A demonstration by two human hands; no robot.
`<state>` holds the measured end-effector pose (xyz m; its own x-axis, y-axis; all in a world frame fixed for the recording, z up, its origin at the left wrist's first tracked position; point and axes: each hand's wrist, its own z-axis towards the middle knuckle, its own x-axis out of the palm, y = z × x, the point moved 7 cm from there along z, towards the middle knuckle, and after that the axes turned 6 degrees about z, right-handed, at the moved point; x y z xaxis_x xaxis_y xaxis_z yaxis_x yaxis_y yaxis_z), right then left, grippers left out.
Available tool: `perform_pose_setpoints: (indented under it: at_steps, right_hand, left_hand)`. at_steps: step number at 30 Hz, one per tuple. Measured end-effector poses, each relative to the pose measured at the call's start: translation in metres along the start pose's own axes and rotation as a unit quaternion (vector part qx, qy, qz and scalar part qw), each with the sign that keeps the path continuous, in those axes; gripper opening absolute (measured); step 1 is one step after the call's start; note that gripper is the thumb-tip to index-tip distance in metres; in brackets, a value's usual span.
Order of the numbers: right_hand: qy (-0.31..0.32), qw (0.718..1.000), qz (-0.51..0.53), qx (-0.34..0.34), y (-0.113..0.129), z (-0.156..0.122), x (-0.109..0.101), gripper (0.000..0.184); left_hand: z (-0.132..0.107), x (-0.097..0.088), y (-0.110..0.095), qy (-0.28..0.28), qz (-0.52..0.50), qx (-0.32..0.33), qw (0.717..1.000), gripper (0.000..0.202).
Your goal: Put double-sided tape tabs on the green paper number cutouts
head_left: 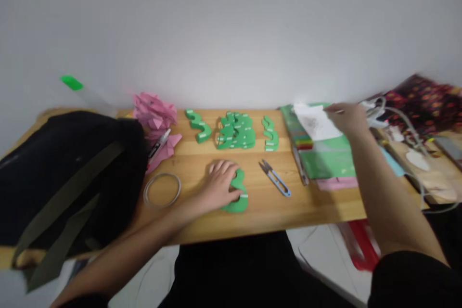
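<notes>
Marks (318, 127) on paper (306, 115) blur beside the right hand (348, 118), grip unclear; the left hand (220, 185) grasps a green piece (238, 205).

Green wavy piece low on the wooden table, white sheet farther right.
The green piece (238, 204), curved in rounded lobes and partly hidden on its left, lies near the table's front edge, with a pale strip across its lower lobe. Farther back sit similar shapes: a clustered stack (236, 138) with several pale strips, a slanted piece (204, 134) to its left and another piece (272, 144) to its right. The white sheet (314, 116), with a greyish patch, lies askew on green packaging.
</notes>
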<state>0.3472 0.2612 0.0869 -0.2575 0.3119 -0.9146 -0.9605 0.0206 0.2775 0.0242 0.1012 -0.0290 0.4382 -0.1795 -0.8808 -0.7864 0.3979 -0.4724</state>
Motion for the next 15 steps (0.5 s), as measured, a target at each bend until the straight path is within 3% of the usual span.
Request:
perform_pose_setpoints:
  at_steps: [2,4,7,9,12,15]
  right_hand:
    - [0.005,1.0,0.028,0.011,0.019,-0.034,0.002,0.028]
    - [0.056,0.986,0.147,-0.05,0.055,-0.08,0.013,0.024]
    - [0.204,0.922,0.264,-0.197,0.121,-0.162,0.04,0.011]
    - [0.24,0.896,0.289,-0.238,0.147,-0.205,0.056,0.01]
    - [0.239,0.894,0.279,-0.256,0.162,-0.238,0.077,0.014]
    - [0.235,0.898,0.262,-0.263,0.162,-0.244,0.088,0.018]
  left_hand:
    - [0.0,-0.005,-0.001,-0.012,0.002,0.008,1.0,0.054]
    - [-0.002,-0.008,-0.001,-0.018,-0.006,0.024,1.0,0.047]
    - [-0.008,-0.011,-0.005,-0.021,-0.008,0.068,0.997,0.039]
    - [-0.014,-0.01,-0.008,-0.011,0.01,0.094,0.995,0.042]
    - [-0.02,-0.005,-0.01,0.008,0.041,0.11,0.993,0.048]
    - [-0.021,-0.002,-0.009,0.014,0.05,0.114,0.992,0.047]
